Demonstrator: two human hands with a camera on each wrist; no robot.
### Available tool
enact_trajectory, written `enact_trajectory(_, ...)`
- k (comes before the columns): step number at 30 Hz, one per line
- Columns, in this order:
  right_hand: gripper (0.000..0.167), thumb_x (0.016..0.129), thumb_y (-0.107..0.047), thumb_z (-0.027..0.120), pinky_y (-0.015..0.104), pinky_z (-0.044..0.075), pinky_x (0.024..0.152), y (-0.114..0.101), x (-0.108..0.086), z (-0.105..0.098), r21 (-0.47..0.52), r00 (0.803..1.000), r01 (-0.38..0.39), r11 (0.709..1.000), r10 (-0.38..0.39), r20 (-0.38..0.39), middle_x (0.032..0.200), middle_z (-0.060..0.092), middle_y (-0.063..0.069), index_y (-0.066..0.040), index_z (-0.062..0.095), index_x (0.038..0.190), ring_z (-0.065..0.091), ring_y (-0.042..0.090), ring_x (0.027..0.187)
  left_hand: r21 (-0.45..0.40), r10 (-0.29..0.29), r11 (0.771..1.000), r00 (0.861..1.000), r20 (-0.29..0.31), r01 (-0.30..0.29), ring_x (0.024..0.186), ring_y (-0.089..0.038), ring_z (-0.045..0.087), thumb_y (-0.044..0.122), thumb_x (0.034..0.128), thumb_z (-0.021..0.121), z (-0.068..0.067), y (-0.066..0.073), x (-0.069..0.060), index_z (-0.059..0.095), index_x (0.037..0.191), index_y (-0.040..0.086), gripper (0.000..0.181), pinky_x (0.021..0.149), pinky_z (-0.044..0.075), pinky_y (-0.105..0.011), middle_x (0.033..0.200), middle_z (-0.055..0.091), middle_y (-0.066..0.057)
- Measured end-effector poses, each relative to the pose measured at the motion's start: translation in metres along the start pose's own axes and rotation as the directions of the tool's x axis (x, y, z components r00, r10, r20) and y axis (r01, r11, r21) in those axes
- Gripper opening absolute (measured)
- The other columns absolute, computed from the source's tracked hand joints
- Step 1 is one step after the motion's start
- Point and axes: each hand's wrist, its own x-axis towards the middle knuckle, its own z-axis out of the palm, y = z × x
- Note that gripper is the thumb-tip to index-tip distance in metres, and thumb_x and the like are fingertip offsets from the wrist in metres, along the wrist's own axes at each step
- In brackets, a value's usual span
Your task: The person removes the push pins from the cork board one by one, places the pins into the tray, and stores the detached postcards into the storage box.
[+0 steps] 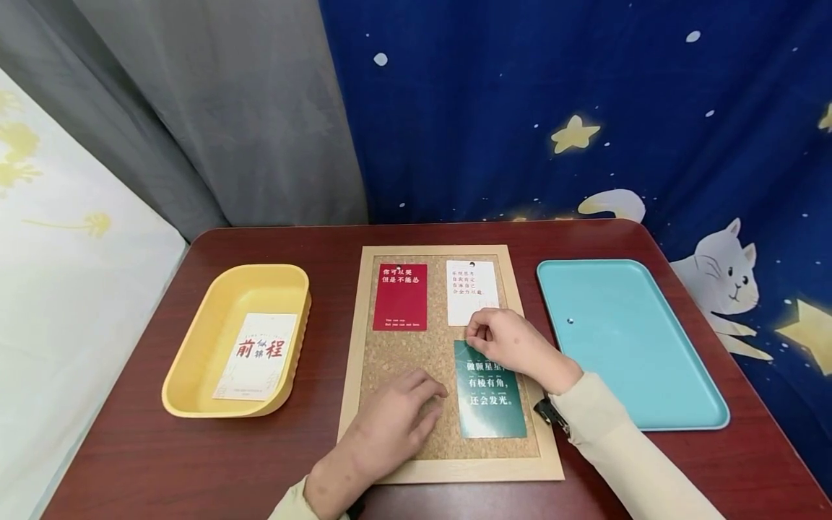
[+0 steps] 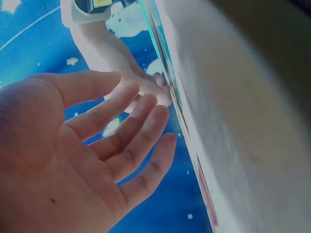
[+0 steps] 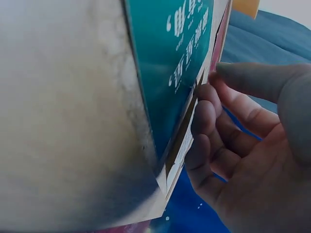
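On the corkboard (image 1: 409, 350), a green card (image 1: 492, 404) with white writing lies at the lower right. My right hand (image 1: 513, 343) is at this card's top edge, fingers curled, with thumb and index tips close together. In the right wrist view the fingertips of the right hand (image 3: 243, 155) are beside the green card (image 3: 165, 63); whether they pinch a small pin cannot be told. My left hand (image 1: 390, 422) is over the board's lower left, fingers relaxed and holding nothing, as the left wrist view also shows of the left hand (image 2: 87, 150).
A red card (image 1: 400, 303) and a white card (image 1: 469, 307), each with a pin at its top, are on the board's upper part. At left, a yellow basket (image 1: 190, 361) holds another white card (image 1: 250, 372). At right, a blue tray (image 1: 637, 347) holds a small pin (image 1: 570, 321).
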Motion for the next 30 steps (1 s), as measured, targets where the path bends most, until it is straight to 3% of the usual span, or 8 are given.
enact_trajectory(10, 0.011, 0.092, -0.011, 0.077, 0.027, 0.046, 0.068, -0.002, -0.007, 0.003, -0.076, 1.0, -0.018, 0.997, 0.02, 0.02, 0.082, 0.06, -0.003, -0.015, 0.067, 0.09, 0.053, 0.01, 0.074, 0.046, 0.052, 0.997, 0.989, 0.135, -0.059, 0.114, -0.012, 0.064, 0.02, 0.0934, 0.076, 0.015, 0.015, -0.002, 0.073, 0.122, 0.019, 0.028, 0.103, 0.054, -0.031, 0.121, 0.066, 0.005)
enact_trajectory(16, 0.007, 0.092, -0.004, 0.073, 0.027, 0.049, 0.067, -0.003, -0.006, 0.0, -0.081, 1.0, -0.014, 0.997, 0.016, 0.024, 0.082, 0.062, 0.001, -0.008, 0.067, 0.093, 0.055, 0.011, 0.073, 0.106, 0.061, 0.991, 0.987, 0.149, -0.077, 0.118, -0.012, 0.06, 0.023, 0.0918, 0.078, 0.02, 0.018, 0.0, 0.073, 0.129, 0.023, 0.037, 0.1, 0.054, -0.032, 0.128, 0.064, 0.002)
enact_trajectory(30, 0.004, 0.09, -0.003, 0.072, 0.029, 0.052, 0.071, -0.005, -0.006, 0.001, -0.077, 0.998, -0.063, 0.995, 0.065, 0.023, 0.082, 0.065, 0.002, -0.005, 0.07, 0.093, 0.058, 0.012, 0.075, 0.189, 0.039, 0.98, 0.988, 0.152, -0.068, 0.118, -0.014, 0.057, 0.031, 0.0898, 0.081, 0.028, 0.02, 0.001, 0.07, 0.133, 0.025, 0.045, 0.097, 0.054, -0.032, 0.132, 0.06, 0.001)
